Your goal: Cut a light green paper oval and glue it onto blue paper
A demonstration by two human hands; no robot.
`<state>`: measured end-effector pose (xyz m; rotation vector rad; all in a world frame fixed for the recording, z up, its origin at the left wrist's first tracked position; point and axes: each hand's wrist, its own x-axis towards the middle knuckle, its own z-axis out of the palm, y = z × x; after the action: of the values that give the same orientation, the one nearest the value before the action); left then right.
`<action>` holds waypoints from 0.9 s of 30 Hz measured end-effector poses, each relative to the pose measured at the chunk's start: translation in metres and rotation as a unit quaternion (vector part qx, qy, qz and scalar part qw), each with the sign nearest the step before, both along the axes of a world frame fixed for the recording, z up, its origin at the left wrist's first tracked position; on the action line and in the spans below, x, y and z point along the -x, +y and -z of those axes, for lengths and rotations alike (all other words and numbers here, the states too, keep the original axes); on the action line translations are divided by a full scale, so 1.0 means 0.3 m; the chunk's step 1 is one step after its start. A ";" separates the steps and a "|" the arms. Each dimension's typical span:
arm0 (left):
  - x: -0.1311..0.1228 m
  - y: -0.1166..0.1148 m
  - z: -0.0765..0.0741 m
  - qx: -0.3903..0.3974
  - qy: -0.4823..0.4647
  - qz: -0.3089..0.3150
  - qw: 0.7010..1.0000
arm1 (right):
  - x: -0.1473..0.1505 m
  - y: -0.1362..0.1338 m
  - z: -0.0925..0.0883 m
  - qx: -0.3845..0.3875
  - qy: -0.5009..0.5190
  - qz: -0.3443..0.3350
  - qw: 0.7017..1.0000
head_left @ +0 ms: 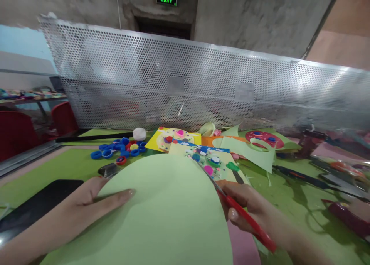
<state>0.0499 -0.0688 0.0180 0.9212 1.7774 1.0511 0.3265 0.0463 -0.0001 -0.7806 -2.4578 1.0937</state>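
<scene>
A large pale green paper sheet with a rounded far edge fills the near middle. My left hand grips its left edge, thumb lying on top of the sheet. My right hand is closed around red-handled scissors, whose blades reach along the sheet's right edge near a decorated card.
A black phone lies at the near left. Several blue and red bottle caps and a white cap sit behind. Coloured collage cards, green paper offcuts and dark tools crowd the right. A perforated metal screen closes the back.
</scene>
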 end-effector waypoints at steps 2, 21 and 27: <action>-0.007 -0.002 -0.007 0.005 0.005 -0.007 1.000 | -0.006 0.000 0.002 0.004 -0.005 0.001 1.000; -0.013 0.003 -0.001 0.018 -0.065 0.016 0.998 | -0.030 -0.014 0.018 -0.009 -0.001 0.002 1.000; -0.002 0.007 0.014 0.020 -0.081 0.041 0.996 | -0.023 -0.013 0.020 -0.043 0.007 0.020 0.999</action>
<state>0.0506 -0.0667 0.0136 0.8530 1.6085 1.0049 0.3335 0.0425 -0.0060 -0.7895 -2.4487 0.9680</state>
